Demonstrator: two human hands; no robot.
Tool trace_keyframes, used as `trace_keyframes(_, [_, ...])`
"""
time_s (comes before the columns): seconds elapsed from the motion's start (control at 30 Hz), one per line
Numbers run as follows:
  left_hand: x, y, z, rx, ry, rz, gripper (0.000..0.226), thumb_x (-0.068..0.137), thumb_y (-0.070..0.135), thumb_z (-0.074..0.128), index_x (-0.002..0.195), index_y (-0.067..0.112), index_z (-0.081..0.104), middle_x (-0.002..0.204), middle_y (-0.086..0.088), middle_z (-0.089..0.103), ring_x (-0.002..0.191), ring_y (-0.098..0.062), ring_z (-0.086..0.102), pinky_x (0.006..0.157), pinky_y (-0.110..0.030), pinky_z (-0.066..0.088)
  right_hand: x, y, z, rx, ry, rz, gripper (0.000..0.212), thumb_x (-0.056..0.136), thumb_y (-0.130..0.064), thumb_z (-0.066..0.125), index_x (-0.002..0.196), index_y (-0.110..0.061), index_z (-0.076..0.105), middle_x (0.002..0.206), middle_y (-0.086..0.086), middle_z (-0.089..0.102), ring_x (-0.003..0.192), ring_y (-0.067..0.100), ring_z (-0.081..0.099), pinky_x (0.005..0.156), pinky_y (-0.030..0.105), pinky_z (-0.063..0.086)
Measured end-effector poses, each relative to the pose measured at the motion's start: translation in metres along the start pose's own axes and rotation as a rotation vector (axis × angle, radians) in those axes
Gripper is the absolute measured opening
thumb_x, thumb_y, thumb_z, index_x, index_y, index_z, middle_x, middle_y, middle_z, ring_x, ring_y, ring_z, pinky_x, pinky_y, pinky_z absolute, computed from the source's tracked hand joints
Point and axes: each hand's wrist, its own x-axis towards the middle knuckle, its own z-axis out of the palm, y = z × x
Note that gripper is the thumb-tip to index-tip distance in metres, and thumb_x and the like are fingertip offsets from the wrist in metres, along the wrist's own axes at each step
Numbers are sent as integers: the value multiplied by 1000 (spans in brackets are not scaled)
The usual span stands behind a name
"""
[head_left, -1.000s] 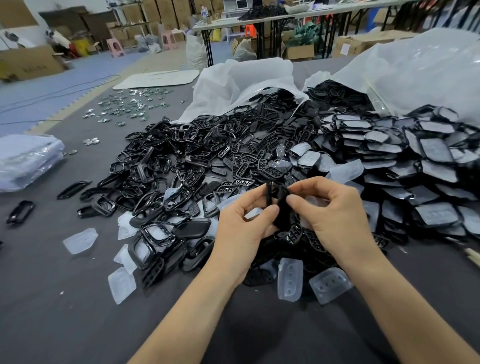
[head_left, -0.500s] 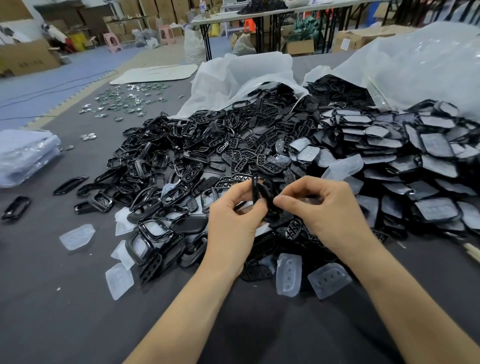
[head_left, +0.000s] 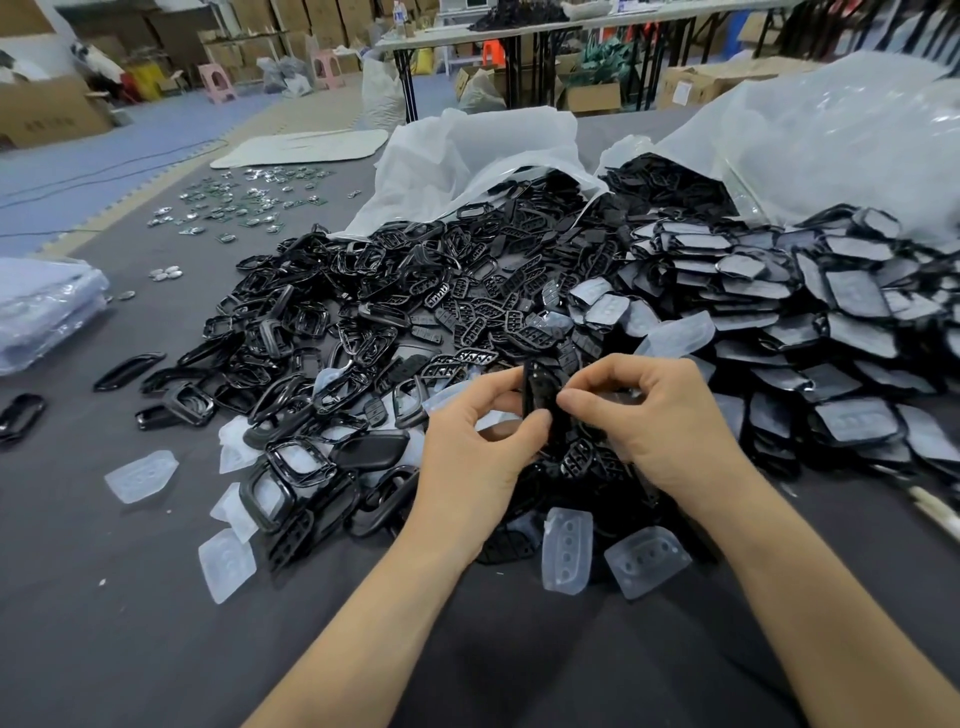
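Both hands meet over the near edge of a big heap of black plastic parts (head_left: 395, 322) on a dark grey table (head_left: 130, 623). My left hand (head_left: 472, 457) pinches a small black plastic piece (head_left: 537, 392) between thumb and fingers. My right hand (head_left: 660, 415) pinches the same piece from the right side. The piece stands roughly upright between the fingertips, and its lower part is hidden by the fingers. Translucent rubber pads (head_left: 566, 551) lie just below my hands.
Stacked black parts with clear pads (head_left: 831, 312) fill the right side, spilling from clear plastic bags (head_left: 841, 140). Small metal pieces (head_left: 244, 200) are scattered far left. A folded plastic bundle (head_left: 41, 312) lies at the left edge. Loose pads (head_left: 140, 475) dot the near left.
Both hands have stayed together on the black piece, shifting slightly to the right and turning it between the fingertips. The heap has not moved.
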Motion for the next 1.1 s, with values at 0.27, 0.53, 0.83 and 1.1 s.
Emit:
trace_keyframes(0.27, [1,3,4,-367,-112,-200,19,94,8,54,104,11,69,93,-6,74,84,-15,69,70,-29,58,3,4,-3,208,96,148,20,80,-2,71,63,-11,66,37,-10,45,32,1,33,36,10,27])
trace_keyframes(0.53, [5,7,2,-556,-46,-326,18,96,7,50,100,5,67,80,-6,71,76,-19,72,67,-34,61,5,5,-1,384,172,201,36,81,0,67,52,-17,52,36,-7,34,31,6,23,35,17,22])
trace_keyframes(0.83, [12,2,-5,-599,89,-372,22,100,11,45,102,3,65,90,-10,74,95,-32,71,67,-34,60,-1,0,2,240,299,17,36,80,-8,70,50,-24,57,43,-14,31,41,6,23,40,17,23])
trace_keyframes(1.1, [12,0,-5,-585,110,-375,21,100,10,44,102,4,65,90,-10,74,93,-31,72,67,-34,60,-7,-5,5,49,314,-106,28,78,-9,72,57,-17,55,39,-15,31,40,3,28,41,9,22])
